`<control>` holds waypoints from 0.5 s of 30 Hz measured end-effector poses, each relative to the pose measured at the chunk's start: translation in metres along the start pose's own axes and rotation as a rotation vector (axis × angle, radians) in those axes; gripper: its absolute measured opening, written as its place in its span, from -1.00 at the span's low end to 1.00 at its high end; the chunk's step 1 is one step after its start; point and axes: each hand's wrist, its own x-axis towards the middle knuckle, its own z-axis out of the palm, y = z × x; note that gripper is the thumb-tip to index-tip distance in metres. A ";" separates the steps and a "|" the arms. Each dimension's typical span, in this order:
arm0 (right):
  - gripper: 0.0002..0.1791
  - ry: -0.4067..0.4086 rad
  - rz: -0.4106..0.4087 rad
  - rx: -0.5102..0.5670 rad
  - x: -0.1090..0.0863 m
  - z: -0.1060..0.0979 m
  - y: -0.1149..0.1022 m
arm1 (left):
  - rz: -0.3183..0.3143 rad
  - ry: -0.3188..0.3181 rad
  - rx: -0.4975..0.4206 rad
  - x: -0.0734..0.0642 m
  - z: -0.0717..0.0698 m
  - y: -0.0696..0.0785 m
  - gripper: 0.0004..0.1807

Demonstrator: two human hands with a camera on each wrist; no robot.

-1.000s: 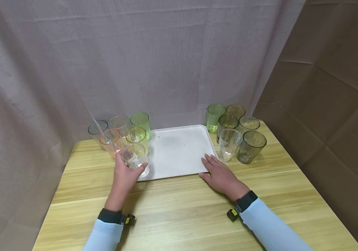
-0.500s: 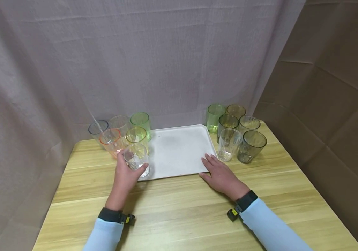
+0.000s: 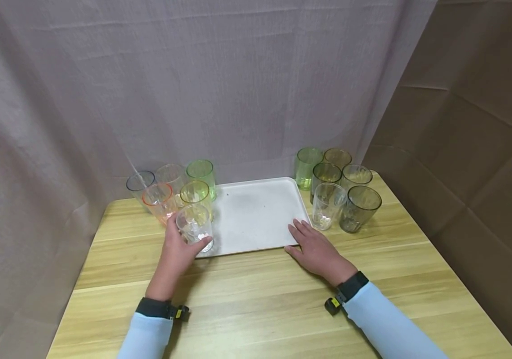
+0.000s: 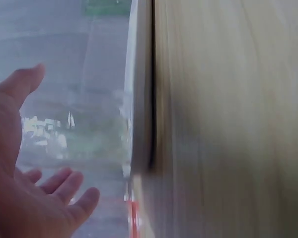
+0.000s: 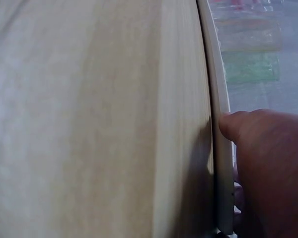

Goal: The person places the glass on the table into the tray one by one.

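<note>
Near the white tray's (image 3: pixel 256 214) front left corner, a clear glass tumbler (image 3: pixel 195 227) stands upright. My left hand (image 3: pixel 179 252) is around it, thumb on the right side and fingers on the left. In the left wrist view the thumb and fingers (image 4: pixel 64 186) are spread wider than the clear tumbler (image 4: pixel 74 131), with gaps beside it. My right hand (image 3: pixel 314 252) lies on the tray's front right corner, fingers extended over the rim. In the right wrist view its thumb (image 5: pixel 233 124) touches the tray's front edge (image 5: pixel 222 163).
Left of the tray, partly overlapping it, are a yellow tumbler (image 3: pixel 195 194), a green tumbler (image 3: pixel 201 174), an orange-rimmed one (image 3: pixel 158 199) and others. Several tumblers stand on the right, including a smoky grey one (image 3: pixel 359 209) and a clear one (image 3: pixel 326 207). A grey curtain (image 3: pixel 238 89) hangs behind.
The clear tumbler has shifted slightly right and straightened beside the left hand. The left wrist has since drawn slightly left. The right hand and the other tumblers have stayed put.
</note>
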 end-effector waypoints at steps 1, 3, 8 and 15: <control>-0.18 0.000 0.001 0.001 0.000 0.000 0.000 | 0.020 -0.027 0.015 0.001 -0.002 -0.003 0.25; -0.18 -0.001 0.002 0.004 0.000 0.000 0.000 | 0.067 -0.085 0.056 0.003 -0.006 -0.010 0.22; -0.18 -0.003 0.009 0.015 0.000 -0.001 -0.001 | 0.161 -0.240 0.246 0.007 -0.011 -0.027 0.13; -0.18 -0.010 0.010 0.020 0.000 -0.001 -0.001 | 0.153 -0.368 0.548 0.009 -0.011 -0.039 0.26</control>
